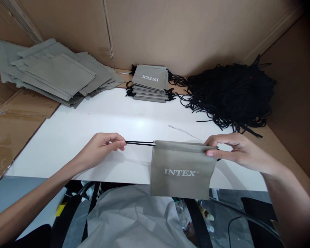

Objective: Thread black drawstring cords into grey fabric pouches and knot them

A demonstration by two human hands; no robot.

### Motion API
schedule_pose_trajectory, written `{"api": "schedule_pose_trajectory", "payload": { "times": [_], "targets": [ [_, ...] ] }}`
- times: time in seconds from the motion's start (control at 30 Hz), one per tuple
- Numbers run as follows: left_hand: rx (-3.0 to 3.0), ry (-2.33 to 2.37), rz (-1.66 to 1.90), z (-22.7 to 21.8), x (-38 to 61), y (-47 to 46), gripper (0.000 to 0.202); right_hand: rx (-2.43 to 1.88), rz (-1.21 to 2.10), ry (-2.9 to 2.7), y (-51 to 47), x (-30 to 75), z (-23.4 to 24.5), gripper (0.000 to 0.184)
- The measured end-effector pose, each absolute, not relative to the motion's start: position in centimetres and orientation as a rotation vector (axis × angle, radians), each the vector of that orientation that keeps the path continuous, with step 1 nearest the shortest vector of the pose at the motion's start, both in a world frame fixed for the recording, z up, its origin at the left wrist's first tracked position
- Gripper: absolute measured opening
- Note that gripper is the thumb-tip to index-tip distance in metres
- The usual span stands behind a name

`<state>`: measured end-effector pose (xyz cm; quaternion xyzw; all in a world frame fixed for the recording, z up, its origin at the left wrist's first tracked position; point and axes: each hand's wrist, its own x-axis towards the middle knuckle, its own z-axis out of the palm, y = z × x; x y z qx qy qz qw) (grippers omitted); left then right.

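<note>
A grey cloth pouch (182, 170) printed INTEX hangs over the near edge of the white table (74, 131). My right hand (237, 150) pinches the pouch's top right corner. My left hand (103, 146) is closed on the end of a black drawstring cord (141, 143) that runs out of the pouch's top left hem. The cord is stretched straight between my left fingers and the pouch.
A stack of finished INTEX pouches (150, 84) with cords lies at the back centre. A big tangle of black cords (232, 91) sits at the back right. Flat grey pouches (54, 74) are piled at the back left. Cardboard walls (196, 31) surround the table. A thin wire (182, 131) lies by the pouch.
</note>
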<state>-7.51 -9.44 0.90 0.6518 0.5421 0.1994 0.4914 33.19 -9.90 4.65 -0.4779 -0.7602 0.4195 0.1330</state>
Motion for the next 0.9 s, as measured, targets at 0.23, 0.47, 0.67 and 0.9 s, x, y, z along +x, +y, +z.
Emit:
{"api": "schedule_pose_trajectory", "payload": {
  "times": [0.23,0.47,0.67,0.9],
  "targets": [
    [1.811,1.381,0.486,1.0,-7.1,-10.1,0.033,-1.366,1.153,-2.192,-10.0,32.8,4.3,0.026],
    [1.613,1.415,0.607,0.6,-7.2,-10.1,0.028,-1.382,1.104,-2.163,-10.2,33.0,3.7,0.026],
    [1.595,1.391,0.582,0.2,-7.5,-9.9,0.030,-1.415,1.065,-2.186,-10.2,32.8,3.6,0.029],
    [1.536,1.339,0.479,-0.1,-8.6,-9.6,0.038,-1.405,1.073,-2.162,-10.1,33.0,3.4,0.029]
  ]
}}
